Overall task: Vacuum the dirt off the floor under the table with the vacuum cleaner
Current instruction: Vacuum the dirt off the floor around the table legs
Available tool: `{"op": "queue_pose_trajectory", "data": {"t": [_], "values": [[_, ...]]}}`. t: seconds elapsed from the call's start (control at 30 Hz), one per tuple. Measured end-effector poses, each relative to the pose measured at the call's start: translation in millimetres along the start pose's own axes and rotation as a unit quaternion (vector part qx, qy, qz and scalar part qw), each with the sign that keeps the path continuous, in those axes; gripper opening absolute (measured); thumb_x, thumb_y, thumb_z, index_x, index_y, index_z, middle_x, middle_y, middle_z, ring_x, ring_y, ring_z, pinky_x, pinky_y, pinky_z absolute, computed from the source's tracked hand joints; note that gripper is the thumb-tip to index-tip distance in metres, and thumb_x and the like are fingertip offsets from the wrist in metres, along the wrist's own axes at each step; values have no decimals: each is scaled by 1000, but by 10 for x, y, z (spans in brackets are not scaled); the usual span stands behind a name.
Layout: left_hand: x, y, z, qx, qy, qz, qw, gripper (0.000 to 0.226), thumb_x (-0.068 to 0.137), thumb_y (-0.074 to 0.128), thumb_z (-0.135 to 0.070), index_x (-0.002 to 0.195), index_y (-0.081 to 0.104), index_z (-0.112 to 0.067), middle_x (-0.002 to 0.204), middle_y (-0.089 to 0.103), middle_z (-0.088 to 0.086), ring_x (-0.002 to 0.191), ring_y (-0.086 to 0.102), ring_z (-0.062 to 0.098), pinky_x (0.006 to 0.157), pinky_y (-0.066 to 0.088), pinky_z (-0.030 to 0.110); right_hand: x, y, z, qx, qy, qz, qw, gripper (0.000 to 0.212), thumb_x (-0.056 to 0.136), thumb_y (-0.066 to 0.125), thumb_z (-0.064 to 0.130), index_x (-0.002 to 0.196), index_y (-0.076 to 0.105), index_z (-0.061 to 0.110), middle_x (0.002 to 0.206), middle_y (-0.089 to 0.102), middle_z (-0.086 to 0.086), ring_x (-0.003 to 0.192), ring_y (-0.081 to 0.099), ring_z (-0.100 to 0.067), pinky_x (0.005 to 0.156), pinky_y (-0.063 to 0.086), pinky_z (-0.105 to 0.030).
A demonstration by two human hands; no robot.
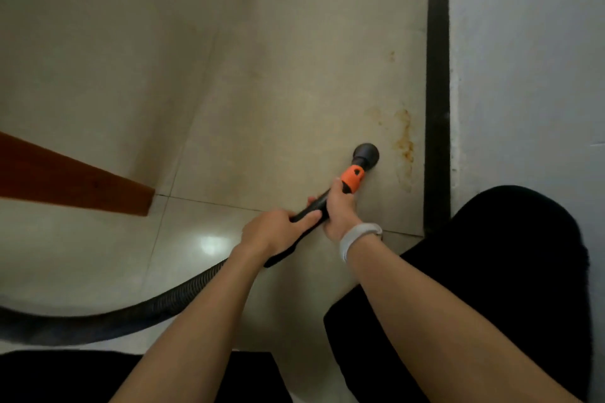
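Vacuum cleaner wand (314,206): a black tube with an orange collar (352,180), ending in a round black nozzle (366,154) that rests on, or just above, the pale tiled floor (262,91) at centre right. The right hand (339,209) is wrapped around the wand just behind the collar; the left hand (275,232) grips it a little nearer the body, where the ribbed black hose (131,311) begins and trails away to the near left. Both hands are closed firmly on the tube.

To do this pass well, the nozzle probably needs to stay flat and low, moving slowly across the tile in overlapping strokes, with the rear hand feeding slack so the hose does not tug.

Just right of the nozzle lie rusty orange stains (406,144), which look set into the tile rather than loose. Beyond them a black skirting strip (437,91) meets a pale wall (523,59). A brown wooden edge (75,178), possibly the table, juts in from the left, well apart from the nozzle. The person's dark-clad knee (491,255) crowds the near right.
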State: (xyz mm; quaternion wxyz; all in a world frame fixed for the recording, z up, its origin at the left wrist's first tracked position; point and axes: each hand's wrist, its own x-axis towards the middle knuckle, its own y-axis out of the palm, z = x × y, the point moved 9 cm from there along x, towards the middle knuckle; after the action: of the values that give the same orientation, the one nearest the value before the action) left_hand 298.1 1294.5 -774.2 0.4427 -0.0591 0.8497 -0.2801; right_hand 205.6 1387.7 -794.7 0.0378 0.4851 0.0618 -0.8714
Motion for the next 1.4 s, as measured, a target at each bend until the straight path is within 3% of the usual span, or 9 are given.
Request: {"op": "queue_pose_trajectory", "data": {"t": [0.13, 0.27, 0.5, 0.6, 0.8, 0.93, 1.07, 1.3, 1.4], "values": [[-64, -103, 354, -69, -72, -75, 992, 66, 81, 34, -78, 74, 65, -20, 65, 66, -3, 67, 63, 18, 56, 40, 27, 25, 515, -50, -100, -9, 79, 992, 28, 98, 45, 26, 76, 39, 10, 66, 47, -8, 64, 60, -32, 64, 51, -41], [-372, -25, 809, -65, -130, -68, 987, 67, 75, 36, -82, 69, 63, -21, 58, 67, -4, 59, 64, 17, 56, 43, 26, -196, 630, -582, -99, 35, 125, 987, 25, 99, 42, 31, 102, 39, 6, 63, 50, -6, 50, 54, -18, 52, 48, -29], [-277, 295, 188, 32, -25, 3, 999, 65, 75, 35, -83, 67, 62, -24, 63, 63, -5, 66, 62, 16, 57, 42, 26, -160, -301, -362, -10, -16, -56, 998, 26, 98, 43, 29, 93, 44, 4, 68, 54, -8, 50, 56, -19, 47, 47, -27], [-475, 307, 560, -39, -75, -7, 996, 65, 76, 36, -82, 60, 56, -22, 54, 61, -6, 55, 58, 15, 53, 39, 26, -304, -8, -568, -97, -21, -2, 995, 24, 98, 44, 27, 85, 42, 8, 61, 53, -6, 47, 55, -17, 45, 46, -23], [-866, 21, 1479, -89, -174, -49, 979, 75, 71, 35, -87, 60, 57, -16, 51, 63, -3, 50, 58, 17, 54, 39, 26, -720, 845, -1246, -128, 44, 157, 978, 24, 100, 41, 29, 105, 34, 8, 64, 49, -3, 51, 54, -16, 55, 50, -29], [-728, 222, 1197, 11, -126, 8, 992, 73, 70, 34, -88, 63, 63, -22, 62, 66, -5, 63, 62, 13, 55, 39, 26, -616, 366, -1125, -89, 12, 69, 994, 28, 100, 42, 29, 81, 41, 9, 63, 50, -7, 50, 54, -17, 54, 49, -30], [-687, 483, 961, 11, -90, 24, 996, 75, 67, 33, -91, 71, 67, -24, 68, 67, -6, 69, 62, 12, 59, 43, 27, -505, -81, -1091, -70, 19, -1, 997, 28, 100, 40, 32, 104, 41, 4, 71, 56, -9, 54, 57, -17, 52, 49, -27], [-1000, 176, 1596, -127, -185, -86, 971, 71, 77, 34, -82, 60, 53, -16, 54, 63, -1, 52, 57, 18, 51, 36, 27, -727, 870, -1408, -177, 27, 177, 968, 29, 100, 41, 32, 108, 32, 6, 68, 51, -4, 54, 56, -16, 65, 52, -36], [-960, 135, 1638, -106, -175, -92, 974, 70, 80, 32, -80, 63, 55, -17, 56, 65, -2, 54, 60, 17, 51, 36, 26, -714, 973, -1436, -184, 37, 203, 961, 28, 100, 41, 34, 107, 33, 8, 68, 52, -3, 55, 56, -16, 64, 52, -35]]}}
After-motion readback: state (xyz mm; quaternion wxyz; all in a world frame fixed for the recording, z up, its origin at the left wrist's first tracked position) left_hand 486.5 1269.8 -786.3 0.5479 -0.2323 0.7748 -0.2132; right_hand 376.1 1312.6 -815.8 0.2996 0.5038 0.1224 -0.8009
